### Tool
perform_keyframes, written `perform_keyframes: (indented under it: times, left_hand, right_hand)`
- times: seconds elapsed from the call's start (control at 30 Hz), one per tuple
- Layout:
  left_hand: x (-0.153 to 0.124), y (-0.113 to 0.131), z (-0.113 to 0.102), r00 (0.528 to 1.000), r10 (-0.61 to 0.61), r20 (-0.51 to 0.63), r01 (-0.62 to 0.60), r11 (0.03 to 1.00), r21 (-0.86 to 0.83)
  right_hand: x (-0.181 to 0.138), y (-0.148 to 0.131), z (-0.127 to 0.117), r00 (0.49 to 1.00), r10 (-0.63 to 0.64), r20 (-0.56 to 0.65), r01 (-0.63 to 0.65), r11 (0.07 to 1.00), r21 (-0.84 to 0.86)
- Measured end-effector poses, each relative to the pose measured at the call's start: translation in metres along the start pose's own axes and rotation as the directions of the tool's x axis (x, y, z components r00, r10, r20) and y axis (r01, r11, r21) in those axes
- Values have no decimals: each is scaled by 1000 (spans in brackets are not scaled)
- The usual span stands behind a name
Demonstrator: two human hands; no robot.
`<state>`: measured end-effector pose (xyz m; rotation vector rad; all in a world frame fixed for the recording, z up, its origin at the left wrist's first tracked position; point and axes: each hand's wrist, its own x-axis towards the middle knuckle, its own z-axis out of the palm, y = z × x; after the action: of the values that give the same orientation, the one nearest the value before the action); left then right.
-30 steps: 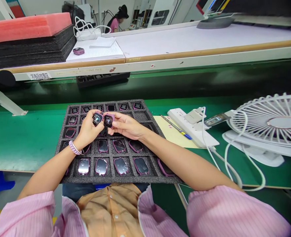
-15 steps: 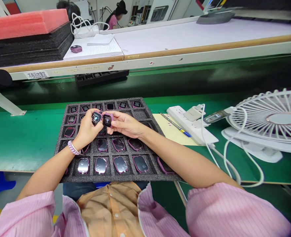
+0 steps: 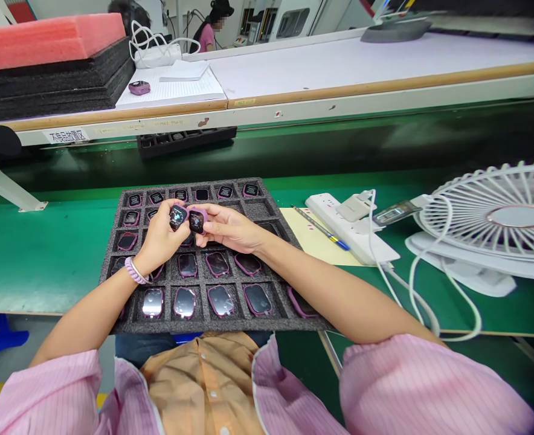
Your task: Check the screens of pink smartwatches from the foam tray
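Note:
Over the dark foam tray (image 3: 273, 275), my left hand (image 3: 160, 234) is closed around a smartwatch (image 3: 177, 216) with a lit black screen. My right hand (image 3: 231, 228) pinches a second smartwatch (image 3: 197, 221), purple-cased and also lit, right beside the first. Both screens face up toward me. Square pockets in the tray hold several more purple-cased watches, such as a watch (image 3: 221, 301) in the nearest row. Some of those in the far row show lit text. My hands and forearms cover part of the tray's middle.
Right of the tray lie yellow paper (image 3: 303, 232), a pen (image 3: 334, 238), a white power strip (image 3: 353, 232) with cables, and a white fan (image 3: 507, 223). A raised shelf (image 3: 294, 72) behind carries foam sheets (image 3: 54, 66), papers and another watch (image 3: 139, 88). A person (image 3: 209, 33) is beyond.
Almost nothing differs. Both hands keep the two watches side by side, and the left watch has shifted very slightly to the right.

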<state>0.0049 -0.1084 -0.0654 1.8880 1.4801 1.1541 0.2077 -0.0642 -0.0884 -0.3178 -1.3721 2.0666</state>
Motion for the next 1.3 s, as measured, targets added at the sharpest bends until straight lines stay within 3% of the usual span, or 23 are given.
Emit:
perform_keyframes:
  times: [0.57,1.07,1.2,1.3]
  left_hand:
    - [1,-7,3,996,53,-67,-56,998,-30]
    - [3,-9,1,999,51,-7,-51,997,-56]
    - [4,-8,1,1000,-12,-28,9,995,-104]
    - [5,-3,2,987,-161,-9,153,951,-269]
  right_hand:
    - [2,4,-4,1000,-5,11,5,1000,17]
    - [1,4,-6,1000,-21,13,21,1000,14]
    - [1,4,-6,1000,-26,-12,27,999,38]
    - [2,3,-7,996,-2,-84,9,997,80]
